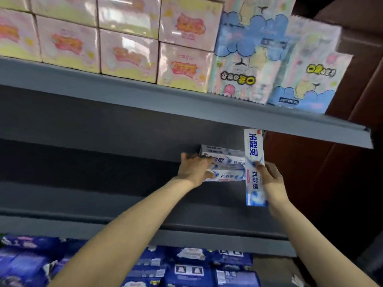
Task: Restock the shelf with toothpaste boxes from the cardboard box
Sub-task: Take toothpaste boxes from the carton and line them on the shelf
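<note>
On the dark middle shelf (103,195) lies a small stack of white-and-blue toothpaste boxes (226,162), lengthwise, near the right end. My left hand (193,168) grips the left end of that stack, fingers curled over the front boxes. My right hand (269,179) holds another toothpaste box (254,166) upright, just right of the stack, its top close under the upper shelf's edge. The cardboard box is out of view.
The upper shelf (186,104) carries pink-and-yellow packs (128,54) and pastel blue packs (269,65). Dark blue packs (186,268) fill the lowest shelf. A brown wall (352,162) bounds the right side. The middle shelf stretches bare to the left of the stack.
</note>
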A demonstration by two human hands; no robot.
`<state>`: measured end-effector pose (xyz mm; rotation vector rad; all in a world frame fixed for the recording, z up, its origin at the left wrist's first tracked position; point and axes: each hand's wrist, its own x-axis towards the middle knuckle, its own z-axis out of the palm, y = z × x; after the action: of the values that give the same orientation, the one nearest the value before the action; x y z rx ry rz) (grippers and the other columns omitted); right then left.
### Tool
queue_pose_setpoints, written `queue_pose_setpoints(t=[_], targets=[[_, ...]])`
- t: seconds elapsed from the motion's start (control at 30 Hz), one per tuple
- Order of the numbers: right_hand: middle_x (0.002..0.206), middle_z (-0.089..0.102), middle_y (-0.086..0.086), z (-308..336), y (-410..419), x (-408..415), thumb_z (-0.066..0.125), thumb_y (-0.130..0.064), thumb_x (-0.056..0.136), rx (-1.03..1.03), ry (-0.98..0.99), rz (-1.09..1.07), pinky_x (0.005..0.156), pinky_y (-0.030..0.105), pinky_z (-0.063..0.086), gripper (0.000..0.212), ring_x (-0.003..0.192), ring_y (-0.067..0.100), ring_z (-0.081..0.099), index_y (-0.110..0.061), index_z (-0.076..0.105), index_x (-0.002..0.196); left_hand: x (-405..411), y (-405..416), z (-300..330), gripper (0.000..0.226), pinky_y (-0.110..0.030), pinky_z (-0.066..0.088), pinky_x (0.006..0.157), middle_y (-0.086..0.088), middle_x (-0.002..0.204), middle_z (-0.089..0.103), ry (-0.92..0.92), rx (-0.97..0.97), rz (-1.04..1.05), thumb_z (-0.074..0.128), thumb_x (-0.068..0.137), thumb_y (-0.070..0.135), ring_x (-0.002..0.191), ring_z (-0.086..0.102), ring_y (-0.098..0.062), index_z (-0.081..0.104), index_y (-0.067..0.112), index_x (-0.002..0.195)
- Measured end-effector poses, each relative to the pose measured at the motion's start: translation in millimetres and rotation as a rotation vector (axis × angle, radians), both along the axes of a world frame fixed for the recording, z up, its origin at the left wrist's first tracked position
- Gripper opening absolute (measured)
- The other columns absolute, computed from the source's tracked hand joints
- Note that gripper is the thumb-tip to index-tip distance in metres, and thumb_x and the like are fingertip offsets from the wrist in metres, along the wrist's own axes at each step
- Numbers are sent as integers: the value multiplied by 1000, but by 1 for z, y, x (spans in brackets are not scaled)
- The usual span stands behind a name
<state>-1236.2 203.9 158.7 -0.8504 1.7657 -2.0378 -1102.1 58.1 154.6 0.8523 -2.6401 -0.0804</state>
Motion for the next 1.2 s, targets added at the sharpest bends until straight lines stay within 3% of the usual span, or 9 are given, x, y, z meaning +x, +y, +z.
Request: queue_pose_setpoints(t=[0.27,0.43,0.53,0.63,0.73,0.87,0.97,1.07,1.2], targets=[[82,66,4,-10,-7,-42,57,-24,92,63,-70,22,56,27,48,10,64,14,62,-16,56,97,-61,-16,-20,50,-33,19,106,4,148,40,-83,5,-89,54,91,43,136,32,-17,43,33,138],[82,68,3,-16,-15,-52,59,-24,91,100,-52,76,53,22,51,12,65,12,64,-16,57,100,-76,-20,-29,50,-31,15,109,5,146,40,-90,-92,-109,51,91,46,136,32,-16,45,30,138],[83,68,4,-18,-19,-56,61,-23,90,132,4,108,60,25,54,16,68,14,65,-13,59,102,-81,-17,-37,47,-32,18,107,0,140,41,-43,-187,-109,53,92,38,132,35,-19,46,25,137],[88,71,7,-19,-22,-63,64,-22,88,173,81,144,69,34,55,25,72,18,67,-8,63,108,-79,-8,-41,47,-38,21,107,-3,143,32,6,-174,-28,52,92,28,134,26,-22,43,24,138],[84,72,8,-14,-25,-71,68,-25,84,270,306,132,71,39,53,28,71,17,65,-8,69,106,-65,-6,-40,53,-39,33,100,-6,137,34,256,22,146,57,86,11,128,31,-24,41,19,136],[84,66,4,3,-34,-74,70,-27,83,399,678,107,57,17,37,28,71,14,59,-10,67,105,-42,-18,-32,35,-24,36,95,-11,128,52,571,464,312,55,89,7,123,46,-26,52,5,124],[107,64,10,14,-52,-74,68,-25,85,531,923,123,74,23,38,35,98,28,62,-15,63,117,-33,-20,-26,40,-21,37,90,-11,133,53,705,783,341,52,92,8,123,50,-22,48,7,132],[125,54,16,17,-68,-77,65,-23,86,698,1076,153,95,35,43,41,113,35,55,-20,58,126,-30,-16,-24,40,-27,43,89,-9,126,57,730,908,286,55,91,11,117,53,-22,50,7,130],[131,45,12,15,-75,-73,55,-21,93,856,1276,137,102,40,38,47,120,32,50,-23,44,139,-32,-11,-21,27,-23,42,67,-10,114,64,726,968,284,52,91,12,96,57,-18,60,5,116]])
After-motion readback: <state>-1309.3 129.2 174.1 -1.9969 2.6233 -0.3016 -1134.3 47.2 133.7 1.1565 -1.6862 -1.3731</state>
